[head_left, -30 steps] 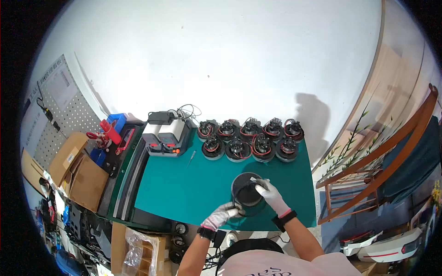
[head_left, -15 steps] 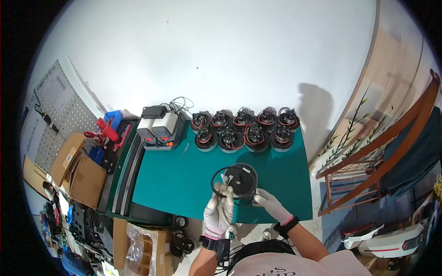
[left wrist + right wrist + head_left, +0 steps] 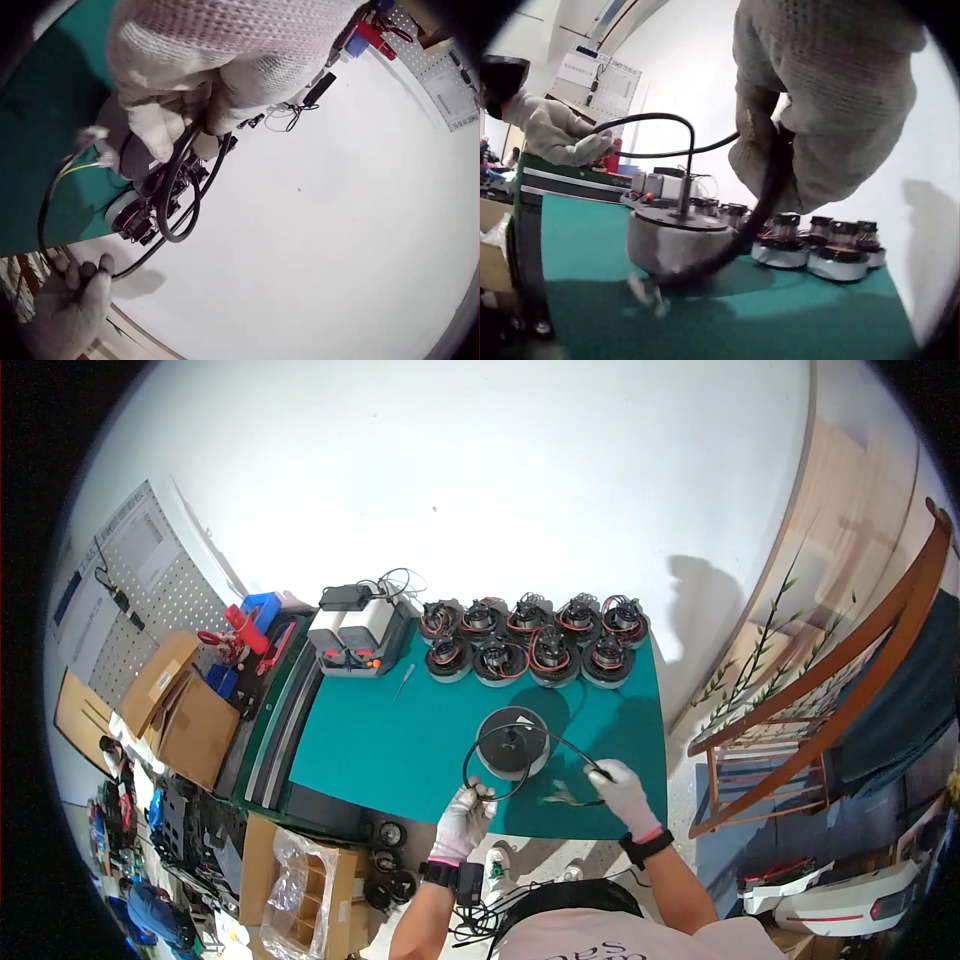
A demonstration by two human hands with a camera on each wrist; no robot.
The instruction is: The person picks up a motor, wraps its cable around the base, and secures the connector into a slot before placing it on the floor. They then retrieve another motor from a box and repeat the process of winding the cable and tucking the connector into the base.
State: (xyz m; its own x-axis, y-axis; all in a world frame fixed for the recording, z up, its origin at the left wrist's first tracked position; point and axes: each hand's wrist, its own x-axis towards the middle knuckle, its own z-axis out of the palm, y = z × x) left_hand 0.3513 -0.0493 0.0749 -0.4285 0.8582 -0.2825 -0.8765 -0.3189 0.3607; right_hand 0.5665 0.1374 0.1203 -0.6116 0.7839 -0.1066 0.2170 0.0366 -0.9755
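Note:
A round grey motor with a dark top [image 3: 512, 743] stands on the green mat, and a black cable [image 3: 660, 116] rises from its centre shaft. My gloved left hand [image 3: 466, 822] pinches a loop of this cable at the motor's near left. To the right, my gloved right hand [image 3: 622, 796] grips the cable near its end; the left wrist view shows that hand [image 3: 71, 311] too. Loose wire ends with pale connectors [image 3: 649, 294] hang below the right hand, blurred. In the right wrist view the motor [image 3: 676, 244] rests upright, touched by neither hand.
Several motors with red and black wires [image 3: 552, 658] stand in two rows at the mat's back. A grey and white two-part device [image 3: 357, 632] and a thin screwdriver [image 3: 404, 682] are at the left. Cardboard boxes [image 3: 200, 735] lie beyond; a wooden chair [image 3: 820, 700] stands right.
The motor has gone from being tilted by the hands to standing on the mat. My right hand has moved right and drawn the cable out, while the left keeps its hold on the loop.

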